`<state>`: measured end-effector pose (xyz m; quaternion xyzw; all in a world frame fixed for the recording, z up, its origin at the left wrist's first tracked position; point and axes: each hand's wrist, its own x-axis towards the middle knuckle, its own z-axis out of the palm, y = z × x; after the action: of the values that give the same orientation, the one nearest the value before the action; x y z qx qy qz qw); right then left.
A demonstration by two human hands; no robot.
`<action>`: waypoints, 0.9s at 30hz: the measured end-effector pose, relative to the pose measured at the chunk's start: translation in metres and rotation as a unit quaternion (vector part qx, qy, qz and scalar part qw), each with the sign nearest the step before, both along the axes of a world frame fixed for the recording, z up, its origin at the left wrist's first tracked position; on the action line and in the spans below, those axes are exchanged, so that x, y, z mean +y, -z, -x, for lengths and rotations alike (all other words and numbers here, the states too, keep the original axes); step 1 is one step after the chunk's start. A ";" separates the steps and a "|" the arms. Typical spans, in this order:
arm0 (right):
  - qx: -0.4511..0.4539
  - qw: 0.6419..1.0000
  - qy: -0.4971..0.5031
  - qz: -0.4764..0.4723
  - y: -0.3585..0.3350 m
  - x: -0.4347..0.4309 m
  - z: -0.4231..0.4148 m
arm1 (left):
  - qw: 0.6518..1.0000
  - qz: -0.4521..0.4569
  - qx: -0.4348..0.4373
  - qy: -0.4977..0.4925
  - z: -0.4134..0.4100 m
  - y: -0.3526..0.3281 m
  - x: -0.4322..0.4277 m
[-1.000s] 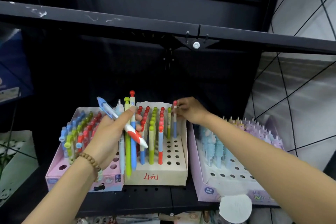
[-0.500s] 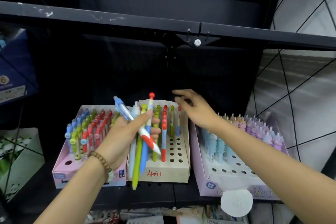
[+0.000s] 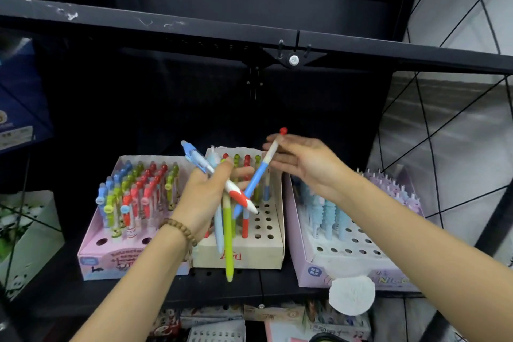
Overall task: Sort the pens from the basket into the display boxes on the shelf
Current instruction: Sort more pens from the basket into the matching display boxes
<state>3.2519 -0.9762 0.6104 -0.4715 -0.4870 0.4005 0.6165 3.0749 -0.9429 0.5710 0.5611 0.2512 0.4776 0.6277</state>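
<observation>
Picking one pen from the bunch

Our right hand [image 3: 311,168] pinches the red-capped blue pen [image 3: 259,172] near its top; its tip slants to 7 o'clock among the spare pens [image 3: 228,244] clenched in our left hand [image 3: 201,203]. Behind sits the brown box [image 3: 261,257], matching pens filling its 12 o'clock rows. Next, we judge: turn it upright and seat it in a free hole.

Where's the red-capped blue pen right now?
The pen is mid-frame over the beige box, tilted; right hand pinches its top, tip beside the left hand's bundle.
</observation>
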 end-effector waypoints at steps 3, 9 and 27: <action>0.014 0.995 0.089 -0.048 -0.005 0.007 -0.014 | 0.999 -0.001 -0.013 -0.048 0.011 0.001 0.009; -0.123 0.971 0.187 -0.081 0.007 0.027 -0.027 | 0.999 -0.010 0.015 -0.050 0.019 0.007 0.016; -0.288 0.941 0.169 -0.057 0.036 0.040 -0.030 | 0.997 -0.008 -0.075 0.031 0.018 0.012 0.013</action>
<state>3.2823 -0.9362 0.5744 -0.6060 -0.5786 0.1090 0.5348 3.0568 -0.9299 0.5586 0.5361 0.1826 0.5004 0.6549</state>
